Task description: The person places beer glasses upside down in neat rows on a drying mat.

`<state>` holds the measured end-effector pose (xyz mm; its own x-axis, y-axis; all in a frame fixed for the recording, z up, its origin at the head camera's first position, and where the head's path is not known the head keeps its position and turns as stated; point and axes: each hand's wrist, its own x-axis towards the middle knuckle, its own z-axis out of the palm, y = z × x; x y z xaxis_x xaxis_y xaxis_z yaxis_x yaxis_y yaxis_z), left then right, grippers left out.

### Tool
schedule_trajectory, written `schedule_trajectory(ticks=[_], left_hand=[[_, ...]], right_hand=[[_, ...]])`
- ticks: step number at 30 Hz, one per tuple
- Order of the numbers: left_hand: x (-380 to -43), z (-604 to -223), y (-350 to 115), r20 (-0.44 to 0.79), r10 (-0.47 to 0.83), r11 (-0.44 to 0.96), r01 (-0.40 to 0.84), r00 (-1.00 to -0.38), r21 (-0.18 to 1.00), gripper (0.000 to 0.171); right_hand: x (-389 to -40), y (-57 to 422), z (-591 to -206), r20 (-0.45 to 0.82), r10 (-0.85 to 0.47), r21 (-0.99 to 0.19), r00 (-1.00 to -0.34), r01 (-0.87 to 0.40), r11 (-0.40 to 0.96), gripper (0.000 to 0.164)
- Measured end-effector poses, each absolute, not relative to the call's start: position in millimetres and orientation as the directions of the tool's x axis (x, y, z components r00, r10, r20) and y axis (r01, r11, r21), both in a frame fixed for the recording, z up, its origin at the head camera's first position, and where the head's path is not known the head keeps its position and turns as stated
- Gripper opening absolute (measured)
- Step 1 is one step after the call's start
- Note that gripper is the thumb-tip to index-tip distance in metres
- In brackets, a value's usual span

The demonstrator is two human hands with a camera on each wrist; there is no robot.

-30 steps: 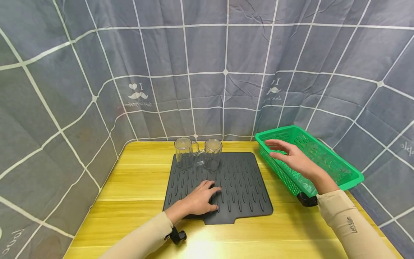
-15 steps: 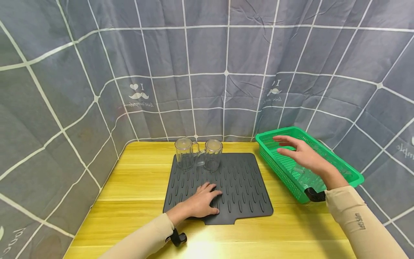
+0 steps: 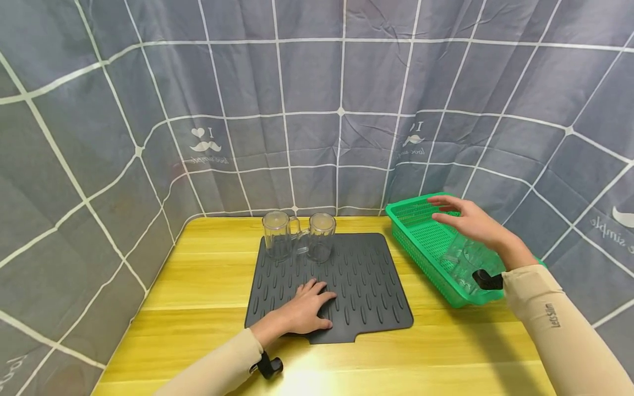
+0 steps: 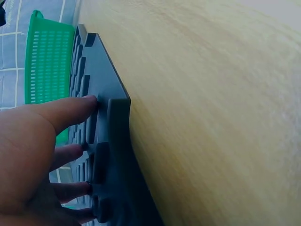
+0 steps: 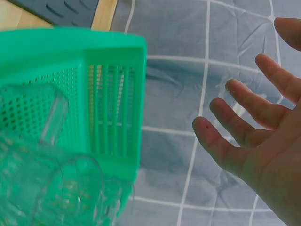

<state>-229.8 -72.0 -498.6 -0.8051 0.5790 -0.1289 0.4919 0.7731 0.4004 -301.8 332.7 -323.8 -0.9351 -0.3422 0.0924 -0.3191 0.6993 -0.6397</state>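
Observation:
My left hand point(image 3: 306, 312) rests with spread fingers on the front of a dark grey ribbed drying mat point(image 3: 366, 286); the left wrist view shows its fingertips touching the raised ribs. Above the green plastic basket point(image 3: 411, 236) hovers my right hand point(image 3: 468, 223), fingers apart and loosely bent, holding nothing. Inside the basket lie clear glass mugs point(image 5: 56, 188), partly hidden in the head view by the right hand and wrist. Two more clear glass mugs stand upright at the mat's back left: one on the left point(image 3: 278, 236), one on the right point(image 3: 321, 237), handles toward each other.
The mat and basket sit on a yellow wooden table point(image 3: 198, 297). A grey curtain with white grid lines point(image 3: 307, 137) surrounds the table at the back and both sides. Each wrist wears a black camera, such as the left one point(image 3: 269, 366).
My right hand has moved right and slightly back, farther over the basket, its fingers still apart. The left hand stays on the mat, and the two standing mugs have not moved.

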Motion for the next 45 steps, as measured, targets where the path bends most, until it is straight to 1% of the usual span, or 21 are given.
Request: schedule_trajectory(ticks=[15,35,39,45], left_hand=[[-228.8,-493.9,-69.8,-0.148,0.575,0.781,0.486,-0.805,0.393,0.064],[-229.2,-494.4,-67.5,-0.161,0.570,0.791,0.485,-0.806,0.373,0.065],[-229.1,-494.8,-67.3,-0.155,0.570,0.791,0.487,-0.807,0.370,0.066],[-228.9,-493.8,-66.3,-0.155,0.564,0.795,0.482,-0.811,0.367,0.066]], right_hand=[[-322.8,363.0,-321.5,0.025,-0.320,-0.575,-0.947,-0.276,0.770,0.060],[-344.2,387.2,-326.1,-0.079,-0.276,-0.457,-0.958,-0.211,0.864,0.068],[-345.6,389.5,-327.1,-0.092,-0.275,-0.452,-0.957,-0.205,0.868,0.069],[-351.5,395.3,-332.1,-0.110,-0.271,-0.399,-0.956,-0.207,0.893,0.072]])
